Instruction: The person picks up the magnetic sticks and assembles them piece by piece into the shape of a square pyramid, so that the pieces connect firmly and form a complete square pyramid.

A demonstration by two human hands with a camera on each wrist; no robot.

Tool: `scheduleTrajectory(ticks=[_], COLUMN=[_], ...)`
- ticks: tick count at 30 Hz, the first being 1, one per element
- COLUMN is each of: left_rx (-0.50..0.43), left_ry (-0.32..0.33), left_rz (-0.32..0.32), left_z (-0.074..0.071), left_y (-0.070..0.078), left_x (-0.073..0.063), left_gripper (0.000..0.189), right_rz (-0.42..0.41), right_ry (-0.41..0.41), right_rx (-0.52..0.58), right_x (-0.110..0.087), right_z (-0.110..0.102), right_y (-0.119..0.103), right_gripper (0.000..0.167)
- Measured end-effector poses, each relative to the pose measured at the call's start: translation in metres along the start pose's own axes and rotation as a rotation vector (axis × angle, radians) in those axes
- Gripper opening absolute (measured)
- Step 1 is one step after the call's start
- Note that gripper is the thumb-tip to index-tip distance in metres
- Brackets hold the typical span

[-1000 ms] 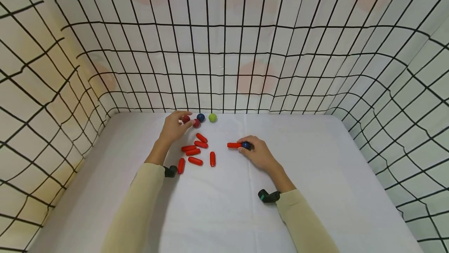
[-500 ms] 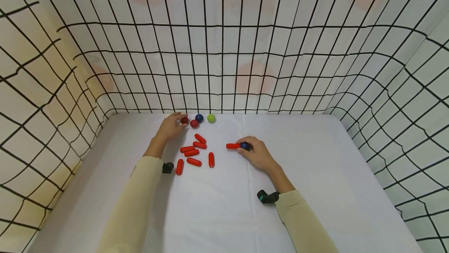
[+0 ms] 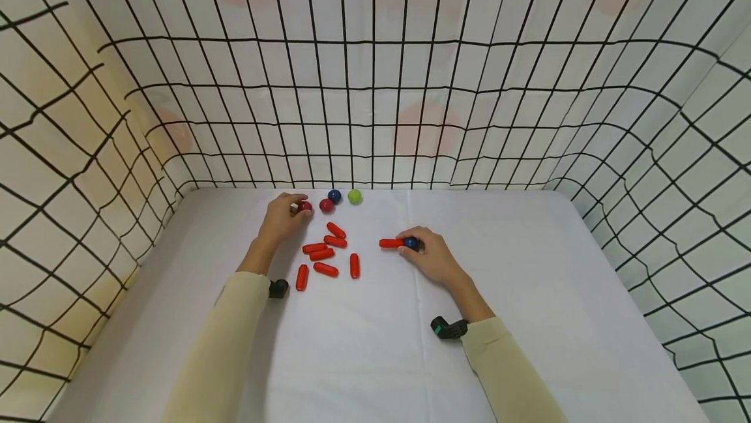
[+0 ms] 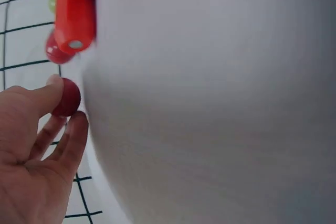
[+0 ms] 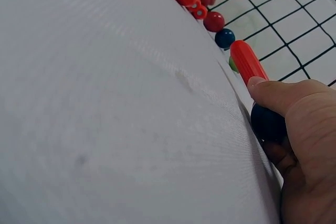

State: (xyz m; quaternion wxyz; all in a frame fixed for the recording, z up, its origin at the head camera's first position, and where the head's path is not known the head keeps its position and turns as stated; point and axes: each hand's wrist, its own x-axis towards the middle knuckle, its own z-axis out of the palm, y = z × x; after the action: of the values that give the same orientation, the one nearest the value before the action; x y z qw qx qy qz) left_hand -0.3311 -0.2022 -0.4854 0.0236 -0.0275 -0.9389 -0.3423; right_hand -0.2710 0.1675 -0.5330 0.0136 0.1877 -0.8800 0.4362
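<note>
At the far left of the white table, my left hand (image 3: 281,219) pinches a dark red ball (image 4: 68,98) between thumb and fingers. My right hand (image 3: 437,257) rests at mid-table, holding a dark blue ball (image 5: 266,122) joined end-on to a red rod (image 3: 390,243) that points left. In the right wrist view the thumb lies where rod and ball meet. Just right of the left hand sit another red ball (image 3: 326,205), a blue ball (image 3: 334,196) and a green ball (image 3: 354,196).
Several loose red rods (image 3: 325,269) lie scattered between the hands; a metal disc shows at one rod's end (image 4: 76,44). A black wire grid (image 3: 375,126) stands along the table's (image 3: 364,358) back and both sides.
My left hand has let go of the nearer red ball's side, taken the other red ball between thumb and fingers, and drawn it slightly left and nearer. The right hand stays put.
</note>
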Motion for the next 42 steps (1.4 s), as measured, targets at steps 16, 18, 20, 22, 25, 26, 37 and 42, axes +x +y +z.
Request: scheduleTrajectory(ticks=[16, 18, 20, 22, 25, 26, 37, 42], left_rx=[-0.219, -0.230, -0.228, -0.212, -0.208, -0.209, -0.191, -0.210], left_ry=[-0.067, -0.077, -0.083, -0.092, -0.107, -0.115, -0.188, -0.210], left_rz=[0.113, 0.117, 0.128, 0.149, 0.177, 0.182, 0.198, 0.208], left_z=[0.013, 0.016, 0.021, 0.026, 0.034, 0.036, 0.062, 0.069], left_y=[0.033, 0.039, 0.045, 0.051, 0.059, 0.062, 0.087, 0.088], left_x=[-0.046, -0.050, -0.053, -0.055, -0.057, -0.058, -0.058, -0.058], left_gripper=[0.050, 0.049, 0.046, 0.044, 0.039, 0.038, 0.038, 0.038], right_rz=[0.018, 0.021, 0.020, 0.015, 0.004, -0.001, -0.004, -0.022], right_ry=[0.001, -0.005, -0.009, -0.007, -0.002, 0.003, 0.015, 0.017], right_rx=[0.006, 0.010, 0.014, 0.023, 0.028, 0.032, 0.055, 0.054], right_x=[-0.001, -0.001, -0.001, -0.002, -0.002, -0.002, -0.002, -0.002], right_z=[0.000, -0.001, -0.001, -0.002, -0.002, -0.002, -0.003, -0.004], right_y=[-0.004, -0.004, -0.005, -0.005, -0.005, -0.005, -0.005, -0.005], right_gripper=[0.026, 0.026, 0.025, 0.026, 0.025, 0.025, 0.024, 0.025])
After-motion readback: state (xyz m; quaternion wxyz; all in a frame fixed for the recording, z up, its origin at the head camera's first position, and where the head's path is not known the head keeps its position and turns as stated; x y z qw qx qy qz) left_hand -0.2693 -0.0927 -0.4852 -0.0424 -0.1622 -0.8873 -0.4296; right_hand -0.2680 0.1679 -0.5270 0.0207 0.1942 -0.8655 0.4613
